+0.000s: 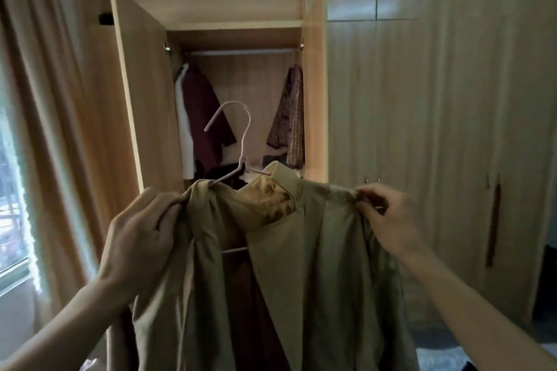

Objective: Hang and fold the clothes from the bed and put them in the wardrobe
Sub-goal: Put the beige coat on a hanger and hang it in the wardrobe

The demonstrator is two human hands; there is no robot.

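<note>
Olive-green cloth fills the lower middle of the view: a collared jacket (301, 265) draped on a pale pink hanger (238, 141), held up in front of the open wardrobe (313, 99). The left hand (138, 235) grips the jacket's left shoulder with curled fingers, and the right hand (388, 214) pinches the right shoulder seam between thumb and fingertips. Holding both shoulders likely keeps the garment spread and squared on the hanger so it does not slide off one arm. The hook stands free above the collar, pointing toward the rail (241, 53) inside, which sits higher, so a lift seems called for. On that rail a maroon garment (205, 117) hangs at the left and a patterned one (289, 117) at the right, leaving a gap between them where this jacket could go.
</note>
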